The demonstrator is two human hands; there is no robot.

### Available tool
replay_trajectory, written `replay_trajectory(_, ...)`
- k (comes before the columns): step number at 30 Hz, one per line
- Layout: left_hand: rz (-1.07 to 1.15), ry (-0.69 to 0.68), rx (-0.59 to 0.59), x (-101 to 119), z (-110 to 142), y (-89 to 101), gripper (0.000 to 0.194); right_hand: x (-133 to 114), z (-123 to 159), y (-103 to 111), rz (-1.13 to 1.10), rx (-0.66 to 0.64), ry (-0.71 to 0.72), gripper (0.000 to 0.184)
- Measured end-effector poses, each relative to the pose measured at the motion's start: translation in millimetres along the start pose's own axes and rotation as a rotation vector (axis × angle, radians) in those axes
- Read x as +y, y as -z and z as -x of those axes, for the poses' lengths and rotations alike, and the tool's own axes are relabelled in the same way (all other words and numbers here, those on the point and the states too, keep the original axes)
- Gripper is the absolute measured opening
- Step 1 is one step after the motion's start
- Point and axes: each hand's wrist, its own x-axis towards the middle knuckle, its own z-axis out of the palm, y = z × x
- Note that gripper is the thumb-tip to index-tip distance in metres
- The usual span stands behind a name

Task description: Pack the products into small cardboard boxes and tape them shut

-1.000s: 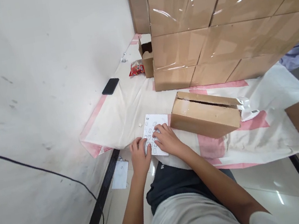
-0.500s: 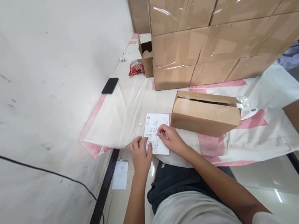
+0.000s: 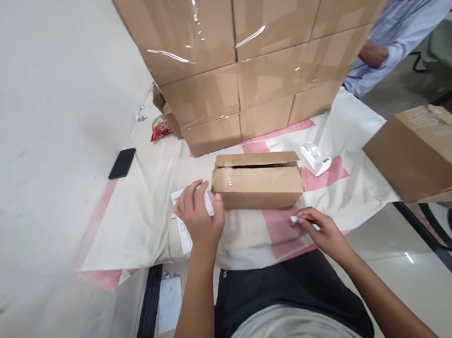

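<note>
The carton (image 3: 258,186) lies before stacked boxes (image 3: 271,76); sheet (image 3: 184,238) left; phone (image 3: 122,163) farther left on cloth (image 3: 151,217).

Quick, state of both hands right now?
Left hand: curled over the white sheet; whether it grips can't be told.
Right hand: closed, pinching a small white piece.

Right hand (image 3: 324,233) has left the sheet (image 3: 185,241) for the near side of the box (image 3: 260,189); it now pinches a white piece (image 3: 294,219) clear of the sheet; left hand (image 3: 199,214) has shifted to cover much of the sheet, close by the box's left end; view has swung, showing more of a co-worker (image 3: 422,20).
</note>
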Motion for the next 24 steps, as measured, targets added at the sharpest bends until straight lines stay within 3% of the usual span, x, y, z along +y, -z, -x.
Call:
replay_trajectory(3,0.056,-0.270,-0.239,33.1,-25.4,-12.0,0.043,10.1,-11.1,29.8,0.012,0.079,0.030,0.019)
replay_trajectory(5,0.044,-0.357,-0.343,42.5,-33.1,-21.1,0.045,9.3,-29.8,43.0,0.029,0.101,0.074,0.018)
replay_trajectory(9,0.007,-0.408,-0.301,37.9,-31.6,-33.0,0.041,2.7,-75.0,51.7,0.050,-0.003,0.165,0.017)
replay_trajectory(13,-0.027,-0.426,-0.261,30.1,-27.0,-35.2,0.044,6.5,-102.8,39.2,-0.028,-0.133,0.219,0.011)
replay_trajectory(17,-0.047,-0.466,-0.272,29.0,-26.9,-34.0,0.048,17.0,-106.9,25.7,-0.171,-0.147,0.136,0.005)
replay_trajectory(21,-0.053,-0.500,-0.296,27.4,-27.7,-32.4,0.049,22.2,-107.3,24.0,-0.358,-0.188,-0.022,0.045)
replay_trajectory(24,-0.059,-0.466,-0.295,24.5,-27.9,-33.4,0.051,23.9,-112.9,23.9,-0.420,-0.218,-0.079,0.034)
